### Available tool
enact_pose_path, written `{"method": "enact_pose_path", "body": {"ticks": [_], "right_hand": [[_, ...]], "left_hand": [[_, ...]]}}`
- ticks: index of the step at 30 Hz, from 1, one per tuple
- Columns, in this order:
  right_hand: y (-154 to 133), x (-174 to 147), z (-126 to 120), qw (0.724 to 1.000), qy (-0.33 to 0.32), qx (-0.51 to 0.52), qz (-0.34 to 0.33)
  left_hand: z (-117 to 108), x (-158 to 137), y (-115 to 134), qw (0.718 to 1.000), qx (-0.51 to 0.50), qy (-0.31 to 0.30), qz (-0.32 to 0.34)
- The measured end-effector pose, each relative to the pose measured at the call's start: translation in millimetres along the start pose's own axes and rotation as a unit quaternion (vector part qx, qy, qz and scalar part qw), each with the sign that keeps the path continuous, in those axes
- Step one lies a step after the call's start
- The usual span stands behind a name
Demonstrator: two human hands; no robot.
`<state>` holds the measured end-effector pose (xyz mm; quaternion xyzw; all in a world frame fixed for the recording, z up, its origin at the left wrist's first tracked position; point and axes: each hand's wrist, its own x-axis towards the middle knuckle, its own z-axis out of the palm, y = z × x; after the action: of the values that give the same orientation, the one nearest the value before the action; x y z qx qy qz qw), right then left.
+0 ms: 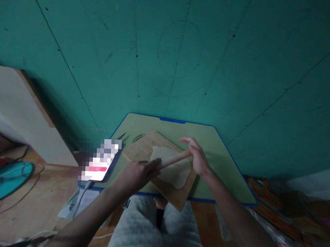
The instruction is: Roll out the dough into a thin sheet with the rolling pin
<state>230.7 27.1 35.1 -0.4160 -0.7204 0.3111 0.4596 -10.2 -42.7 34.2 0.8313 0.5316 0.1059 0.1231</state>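
A pale rolling pin [174, 160] lies slantwise over a flattened sheet of dough [175, 175]. My left hand [141, 173] is wrapped around the pin's near left end. At the far right end, my right hand [198, 157] holds the pin, with some of its fingers stretched out past it. Under the dough is a wooden cutting board [142, 148], turned at an angle, one corner jutting over the table's near edge. The dough is thin with an uneven outline, and the pin and my hands cover part of it.
The small table [221, 147] has a blue rim and stands against a green wall [167, 65]. A lit tablet [100, 164], partly blurred, rests on its left side with a cable [81, 201]. A knife-like tip [122, 136] shows behind it. My knees are beneath the near edge.
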Motion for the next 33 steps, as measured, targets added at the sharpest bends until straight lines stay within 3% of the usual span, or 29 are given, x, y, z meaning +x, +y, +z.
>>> {"method": "enact_pose_path", "body": {"ticks": [4,10,14,18,21,26,33], "right_hand": [[3.8,26.4,3.4,0.999,-0.019,-0.042,0.005],[34.3,30.1,24.0,0.994,-0.032,-0.048,0.097],[33.8,25.4,28.5,0.984,-0.088,-0.122,0.097],[20.0,18.4,31.6,0.941,-0.175,-0.275,0.084],[11.7,10.7,32.8,0.912,-0.219,-0.337,0.08],[0.9,-5.0,26.0,0.897,-0.252,-0.358,0.055],[-7.9,-54.2,11.7,0.929,-0.239,-0.277,0.056]], "left_hand": [[3.5,30.3,-13.3,0.997,0.05,-0.013,0.053],[8.5,50.2,-29.0,0.989,0.102,0.018,0.105],[14.0,67.1,-27.3,0.986,0.13,0.067,0.074],[30.0,75.7,-27.1,0.98,0.155,0.117,0.039],[39.6,68.7,-24.7,0.976,0.148,0.159,0.009],[46.4,46.4,-12.9,0.974,0.142,0.178,0.011],[60.4,2.3,10.1,0.965,0.144,0.211,0.063]]}}
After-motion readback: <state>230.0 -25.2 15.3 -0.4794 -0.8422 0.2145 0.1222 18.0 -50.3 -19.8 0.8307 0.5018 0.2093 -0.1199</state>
